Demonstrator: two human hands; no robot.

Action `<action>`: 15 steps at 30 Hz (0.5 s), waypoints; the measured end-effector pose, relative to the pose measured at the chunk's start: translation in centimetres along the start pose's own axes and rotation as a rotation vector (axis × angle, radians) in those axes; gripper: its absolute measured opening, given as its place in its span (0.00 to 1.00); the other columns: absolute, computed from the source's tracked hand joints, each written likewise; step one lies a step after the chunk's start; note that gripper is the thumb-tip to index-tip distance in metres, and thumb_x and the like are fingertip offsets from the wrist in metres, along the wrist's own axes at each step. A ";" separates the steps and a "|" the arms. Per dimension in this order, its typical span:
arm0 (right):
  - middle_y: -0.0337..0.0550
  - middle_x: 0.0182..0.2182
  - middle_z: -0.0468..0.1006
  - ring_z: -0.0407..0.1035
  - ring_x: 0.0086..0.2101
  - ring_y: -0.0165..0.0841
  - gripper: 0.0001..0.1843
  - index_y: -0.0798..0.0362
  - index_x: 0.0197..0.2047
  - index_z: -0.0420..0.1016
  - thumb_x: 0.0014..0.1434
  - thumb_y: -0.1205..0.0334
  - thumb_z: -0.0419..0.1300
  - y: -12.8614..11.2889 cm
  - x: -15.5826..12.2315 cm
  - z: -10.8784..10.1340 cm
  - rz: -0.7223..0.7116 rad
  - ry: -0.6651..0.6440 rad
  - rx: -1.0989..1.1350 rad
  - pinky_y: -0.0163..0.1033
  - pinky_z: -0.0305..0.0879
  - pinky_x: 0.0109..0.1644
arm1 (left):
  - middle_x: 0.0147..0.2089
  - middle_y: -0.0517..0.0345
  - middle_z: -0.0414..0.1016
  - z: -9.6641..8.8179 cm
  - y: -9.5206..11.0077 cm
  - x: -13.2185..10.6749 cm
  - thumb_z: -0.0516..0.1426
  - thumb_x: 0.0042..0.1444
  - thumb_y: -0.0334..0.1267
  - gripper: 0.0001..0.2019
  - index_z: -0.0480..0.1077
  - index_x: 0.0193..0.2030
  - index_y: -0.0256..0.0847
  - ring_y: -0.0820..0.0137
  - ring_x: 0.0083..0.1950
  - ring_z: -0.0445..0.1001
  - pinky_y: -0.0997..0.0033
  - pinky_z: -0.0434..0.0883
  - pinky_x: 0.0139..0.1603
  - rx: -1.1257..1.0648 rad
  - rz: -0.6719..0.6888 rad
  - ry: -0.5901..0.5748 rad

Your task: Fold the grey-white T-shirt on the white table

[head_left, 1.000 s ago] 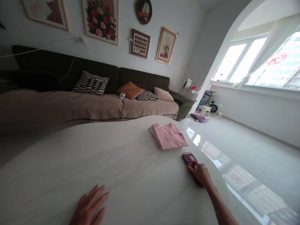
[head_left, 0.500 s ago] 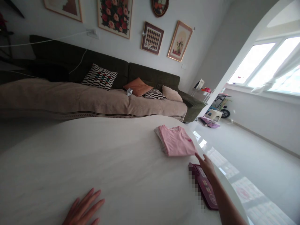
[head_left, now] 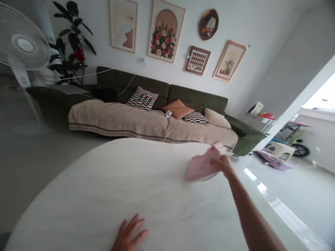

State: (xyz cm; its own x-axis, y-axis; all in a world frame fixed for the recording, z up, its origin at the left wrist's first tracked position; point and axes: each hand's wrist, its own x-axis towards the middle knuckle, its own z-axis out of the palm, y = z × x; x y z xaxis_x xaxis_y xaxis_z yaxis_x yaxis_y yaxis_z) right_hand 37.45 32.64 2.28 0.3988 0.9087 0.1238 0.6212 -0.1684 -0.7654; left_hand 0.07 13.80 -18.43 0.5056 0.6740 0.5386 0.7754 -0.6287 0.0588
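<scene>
Gripping the folded pink shirt (head_left: 200, 166) by its right edge, the right hand (head_left: 222, 164) closes on the fabric near the counter's (head_left: 104, 188) far right edge, one side tipped up off the surface. The left hand (head_left: 129, 237) lies flat, fingers spread and empty, at the near edge, likely for support. No writing or label is readable.

Your daylight comes in from the right, blown out at the window (head_left: 323, 96). It glares off the glossy floor (head_left: 285, 195). The left side is dimmer. The pink shirt (head_left: 201, 165) is motion-blurred. The fan (head_left: 22, 38) bends with wide-angle distortion, and the edges are soft.
</scene>
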 end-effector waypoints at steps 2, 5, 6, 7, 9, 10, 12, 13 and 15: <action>0.37 0.19 0.70 0.67 0.25 0.31 0.14 0.60 0.29 0.75 0.38 0.60 0.64 -5.8 -1.6 1.9 -0.166 -0.106 0.040 0.33 0.61 0.27 | 0.55 0.53 0.69 -0.4 0.6 0.1 0.54 0.52 0.36 0.24 0.61 0.57 0.51 0.62 0.56 0.66 0.61 0.68 0.52 -0.175 -0.118 0.026; 0.39 0.31 0.75 0.69 0.31 0.30 0.23 0.54 0.46 0.71 0.48 0.51 0.59 -12.1 -5.2 3.7 -0.410 -0.215 0.108 0.34 0.64 0.34 | 0.59 0.50 0.64 -1.3 0.7 0.4 0.50 0.56 0.40 0.22 0.57 0.59 0.48 0.63 0.58 0.64 0.62 0.66 0.55 -0.565 -0.496 0.170; 0.41 0.33 0.75 0.70 0.33 0.30 0.24 0.53 0.48 0.70 0.50 0.49 0.58 -13.1 -6.4 4.0 -0.497 -0.208 0.103 0.36 0.65 0.37 | 0.59 0.48 0.62 -1.7 0.5 0.5 0.49 0.57 0.43 0.22 0.56 0.59 0.46 0.62 0.58 0.65 0.62 0.67 0.53 -0.709 -0.659 0.240; 0.42 0.34 0.75 0.70 0.34 0.31 0.24 0.53 0.49 0.69 0.51 0.49 0.57 -13.4 -7.7 4.2 -0.554 -0.195 0.082 0.37 0.65 0.38 | 0.59 0.47 0.62 -2.1 0.0 0.5 0.49 0.57 0.46 0.23 0.55 0.58 0.45 0.61 0.57 0.65 0.62 0.69 0.52 -0.837 -0.809 0.314; 0.43 0.35 0.75 0.70 0.34 0.32 0.23 0.53 0.48 0.69 0.52 0.50 0.56 -12.2 -10.0 5.0 -0.550 -0.187 0.015 0.39 0.64 0.40 | 0.59 0.45 0.61 -3.2 -1.3 0.3 0.50 0.54 0.52 0.26 0.55 0.57 0.43 0.60 0.56 0.66 0.61 0.70 0.50 -0.999 -1.021 0.436; 0.44 0.34 0.75 0.70 0.33 0.33 0.22 0.53 0.47 0.70 0.52 0.51 0.56 -10.9 -11.2 5.6 -0.491 -0.206 -0.017 0.39 0.64 0.40 | 0.59 0.45 0.60 -3.7 -2.1 0.2 0.51 0.52 0.54 0.28 0.55 0.57 0.43 0.59 0.56 0.66 0.60 0.69 0.50 -1.024 -1.082 0.481; 0.46 0.31 0.75 0.70 0.31 0.35 0.20 0.56 0.43 0.72 0.50 0.52 0.56 -7.5 -13.8 7.5 -0.369 -0.268 -0.048 0.41 0.65 0.39 | 0.59 0.46 0.59 -4.8 -3.6 -0.2 0.52 0.50 0.55 0.29 0.56 0.56 0.43 0.57 0.56 0.64 0.57 0.68 0.51 -1.000 -1.124 0.550; 0.47 0.28 0.75 0.70 0.30 0.37 0.20 0.59 0.40 0.73 0.48 0.54 0.58 -5.9 -15.2 8.7 -0.328 -0.286 -0.059 0.43 0.65 0.38 | 0.58 0.46 0.59 -5.2 -4.3 -0.4 0.53 0.49 0.55 0.29 0.57 0.56 0.43 0.57 0.56 0.64 0.56 0.67 0.51 -0.977 -1.127 0.571; 0.48 0.28 0.75 0.71 0.30 0.38 0.20 0.59 0.40 0.72 0.46 0.54 0.59 -3.4 -17.9 11.7 -0.262 -0.313 -0.052 0.44 0.66 0.38 | 0.57 0.46 0.59 -5.7 -5.4 -0.9 0.53 0.49 0.54 0.29 0.58 0.55 0.42 0.55 0.56 0.63 0.54 0.67 0.51 -0.951 -1.122 0.583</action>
State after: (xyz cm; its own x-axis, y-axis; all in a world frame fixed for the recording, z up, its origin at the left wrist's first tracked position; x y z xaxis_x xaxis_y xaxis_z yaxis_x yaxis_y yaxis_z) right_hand 20.33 21.46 -4.76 0.0036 0.9944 0.1059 0.7111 0.0719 -0.6994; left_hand -6.66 14.38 -14.42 -0.5212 0.8494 0.0829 0.0158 -0.0875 0.9960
